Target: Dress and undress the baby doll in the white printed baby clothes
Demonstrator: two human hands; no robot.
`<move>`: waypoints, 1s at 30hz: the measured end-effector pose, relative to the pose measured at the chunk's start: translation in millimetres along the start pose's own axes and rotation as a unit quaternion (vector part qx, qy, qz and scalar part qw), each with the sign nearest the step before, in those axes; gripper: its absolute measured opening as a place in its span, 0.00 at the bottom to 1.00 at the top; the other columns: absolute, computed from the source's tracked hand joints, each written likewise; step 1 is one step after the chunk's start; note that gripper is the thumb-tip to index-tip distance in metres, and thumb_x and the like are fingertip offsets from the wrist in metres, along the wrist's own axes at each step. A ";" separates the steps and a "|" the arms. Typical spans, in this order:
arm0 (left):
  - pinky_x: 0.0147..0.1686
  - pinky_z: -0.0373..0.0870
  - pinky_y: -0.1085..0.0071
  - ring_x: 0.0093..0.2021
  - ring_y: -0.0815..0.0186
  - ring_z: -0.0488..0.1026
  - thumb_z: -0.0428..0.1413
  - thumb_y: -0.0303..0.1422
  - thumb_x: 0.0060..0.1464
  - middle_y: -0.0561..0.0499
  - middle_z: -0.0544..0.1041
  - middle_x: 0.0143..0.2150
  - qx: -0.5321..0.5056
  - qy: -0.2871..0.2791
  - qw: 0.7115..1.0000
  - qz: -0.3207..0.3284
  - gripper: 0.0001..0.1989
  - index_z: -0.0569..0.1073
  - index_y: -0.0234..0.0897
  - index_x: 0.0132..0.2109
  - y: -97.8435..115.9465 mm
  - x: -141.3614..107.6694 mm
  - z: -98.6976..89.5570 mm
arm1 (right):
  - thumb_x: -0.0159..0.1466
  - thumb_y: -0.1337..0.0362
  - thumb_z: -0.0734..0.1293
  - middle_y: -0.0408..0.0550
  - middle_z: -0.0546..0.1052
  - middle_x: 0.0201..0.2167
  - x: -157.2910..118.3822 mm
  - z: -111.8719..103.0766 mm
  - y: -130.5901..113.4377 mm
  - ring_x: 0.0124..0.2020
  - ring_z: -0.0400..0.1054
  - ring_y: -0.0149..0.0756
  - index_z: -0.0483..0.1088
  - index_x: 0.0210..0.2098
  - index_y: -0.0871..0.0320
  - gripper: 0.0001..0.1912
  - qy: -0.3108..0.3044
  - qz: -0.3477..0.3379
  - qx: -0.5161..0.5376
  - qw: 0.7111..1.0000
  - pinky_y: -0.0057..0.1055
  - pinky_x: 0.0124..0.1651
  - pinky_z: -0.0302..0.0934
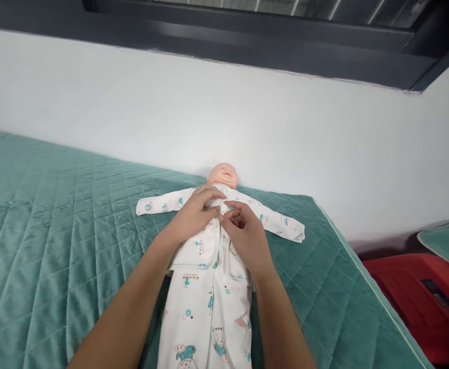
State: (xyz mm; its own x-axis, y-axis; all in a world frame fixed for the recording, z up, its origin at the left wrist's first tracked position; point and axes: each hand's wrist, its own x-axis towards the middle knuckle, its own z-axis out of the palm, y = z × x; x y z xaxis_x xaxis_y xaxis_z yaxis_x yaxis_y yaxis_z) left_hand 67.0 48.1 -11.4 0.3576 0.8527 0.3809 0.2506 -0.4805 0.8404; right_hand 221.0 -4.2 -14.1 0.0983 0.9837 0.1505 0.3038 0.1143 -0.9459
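Note:
A baby doll lies on its back, dressed in a white printed baby jacket with both sleeves spread out sideways. Matching white trousers cover its lower body. At the chest, my left hand pinches the jacket's front edge, thumb and fingers close by a small button or snap. My right hand is closed on the opposite side of the same opening, fingertips meeting the left thumb. Below the hands the jacket's front flaps hang apart. The exact grip of the fingertips is partly hidden.
A green quilted cover lies under the doll, its piped edge running down at the right. Behind the head rises a white wall below a dark window frame. A red plastic object stands beyond the right edge.

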 end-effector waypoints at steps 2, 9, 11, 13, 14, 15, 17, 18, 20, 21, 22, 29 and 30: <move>0.56 0.64 0.65 0.56 0.62 0.67 0.51 0.24 0.57 0.48 0.71 0.53 -0.010 0.015 1.000 0.016 0.15 0.73 0.41 0.49 -2.2 1.3 0.2 | 0.63 0.56 0.67 0.39 0.74 0.33 1.1 -0.4 2.8 0.30 0.64 0.30 0.71 0.46 0.50 0.13 0.009 -0.018 0.026 0.999 0.30 0.37 0.60; 0.62 0.60 0.62 0.60 0.63 0.66 0.48 0.32 0.65 0.50 0.74 0.57 0.124 0.067 0.985 0.096 0.14 0.72 0.41 0.55 -1.1 5.9 12.2 | 0.64 0.58 0.65 0.45 0.74 0.40 5.9 3.5 12.3 0.40 0.68 0.36 0.71 0.43 0.54 0.10 0.128 -0.055 0.048 0.989 0.34 0.45 0.63; 0.63 0.58 0.60 0.63 0.62 0.63 0.46 0.34 0.67 0.51 0.73 0.60 0.190 0.037 0.976 0.104 0.17 0.70 0.42 0.59 -1.0 5.7 15.9 | 0.64 0.59 0.65 0.48 0.74 0.48 6.6 6.2 13.8 0.49 0.67 0.39 0.70 0.48 0.53 0.13 0.129 -0.083 -0.008 0.988 0.38 0.51 0.63; 0.63 0.58 0.57 0.66 0.60 0.60 0.43 0.36 0.68 0.50 0.70 0.63 0.229 0.016 0.970 0.084 0.19 0.67 0.42 0.62 -1.8 5.2 18.0 | 0.65 0.59 0.63 0.50 0.71 0.56 7.8 7.7 15.7 0.58 0.62 0.42 0.69 0.53 0.53 0.18 0.110 -0.106 -0.077 0.985 0.43 0.60 0.58; 0.64 0.58 0.56 0.66 0.60 0.60 0.42 0.38 0.69 0.49 0.69 0.63 0.235 0.013 0.969 0.069 0.20 0.66 0.42 0.63 -2.5 4.9 18.4 | 0.66 0.58 0.62 0.51 0.69 0.59 8.8 7.6 17.0 0.62 0.59 0.43 0.67 0.57 0.53 0.20 0.096 -0.109 -0.105 0.984 0.45 0.64 0.54; 0.64 0.58 0.56 0.66 0.60 0.60 0.42 0.39 0.69 0.48 0.69 0.64 0.234 0.015 0.971 0.055 0.21 0.65 0.41 0.64 -3.2 4.8 18.5 | 0.66 0.58 0.61 0.51 0.67 0.62 10.1 7.0 18.5 0.64 0.57 0.43 0.65 0.59 0.54 0.23 0.080 -0.109 -0.125 0.983 0.46 0.67 0.51; 0.64 0.59 0.56 0.66 0.59 0.60 0.42 0.40 0.68 0.47 0.69 0.64 0.222 0.021 0.974 0.035 0.22 0.65 0.40 0.64 -4.9 4.9 18.2 | 0.67 0.56 0.60 0.51 0.64 0.65 13.6 4.5 22.0 0.67 0.53 0.43 0.62 0.63 0.55 0.26 0.046 -0.107 -0.148 0.982 0.46 0.69 0.47; 0.64 0.59 0.57 0.66 0.59 0.61 0.43 0.40 0.68 0.46 0.69 0.64 0.215 0.022 0.976 0.029 0.22 0.65 0.40 0.64 -5.7 5.2 18.1 | 0.68 0.55 0.59 0.51 0.62 0.67 15.7 2.8 24.0 0.68 0.52 0.42 0.61 0.64 0.55 0.27 0.031 -0.107 -0.156 0.982 0.46 0.70 0.46; 0.64 0.59 0.57 0.66 0.58 0.61 0.43 0.39 0.68 0.47 0.69 0.63 0.205 0.020 0.978 0.021 0.22 0.65 0.41 0.64 -7.5 5.8 18.3 | 0.69 0.54 0.58 0.49 0.59 0.69 20.6 -0.5 28.3 0.70 0.48 0.42 0.61 0.65 0.55 0.27 0.007 -0.108 -0.170 0.979 0.46 0.72 0.43; 0.64 0.59 0.57 0.66 0.58 0.61 0.43 0.39 0.68 0.47 0.69 0.64 0.202 0.019 0.979 0.018 0.22 0.64 0.42 0.65 -8.4 6.0 18.7 | 0.69 0.53 0.57 0.48 0.58 0.69 23.3 -1.8 30.6 0.71 0.46 0.42 0.61 0.65 0.54 0.27 0.000 -0.107 -0.176 0.978 0.47 0.72 0.42; 0.64 0.59 0.57 0.66 0.58 0.61 0.44 0.39 0.67 0.47 0.69 0.64 0.199 0.021 0.980 0.017 0.22 0.64 0.42 0.65 -9.4 6.1 19.2 | 0.69 0.52 0.56 0.47 0.57 0.70 26.0 -2.8 32.8 0.72 0.44 0.42 0.62 0.65 0.54 0.27 -0.005 -0.106 -0.181 0.978 0.48 0.73 0.40; 0.64 0.58 0.56 0.65 0.59 0.61 0.46 0.38 0.67 0.48 0.69 0.63 0.175 0.038 0.984 0.004 0.21 0.66 0.42 0.63 -13.7 6.8 21.0 | 0.72 0.59 0.51 0.50 0.67 0.65 48.2 -4.5 45.4 0.69 0.54 0.41 0.67 0.60 0.54 0.23 -0.008 -0.195 -0.274 0.942 0.50 0.72 0.45; 0.64 0.59 0.56 0.65 0.59 0.62 0.46 0.38 0.67 0.48 0.69 0.63 0.170 0.040 0.985 0.005 0.20 0.67 0.42 0.62 -13.9 6.9 20.7 | 0.72 0.61 0.51 0.50 0.69 0.63 50.9 -4.8 47.0 0.68 0.56 0.41 0.69 0.58 0.54 0.23 -0.010 -0.227 -0.298 0.927 0.50 0.71 0.46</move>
State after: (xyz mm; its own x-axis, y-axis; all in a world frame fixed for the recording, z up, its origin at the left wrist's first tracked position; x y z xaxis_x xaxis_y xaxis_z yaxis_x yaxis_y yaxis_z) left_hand 84.6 56.5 -28.5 0.2933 0.8541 0.4296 0.5395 -0.5188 0.6631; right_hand 244.8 50.6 -49.5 -0.1833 0.8564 0.4826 0.7795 0.4257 -0.4594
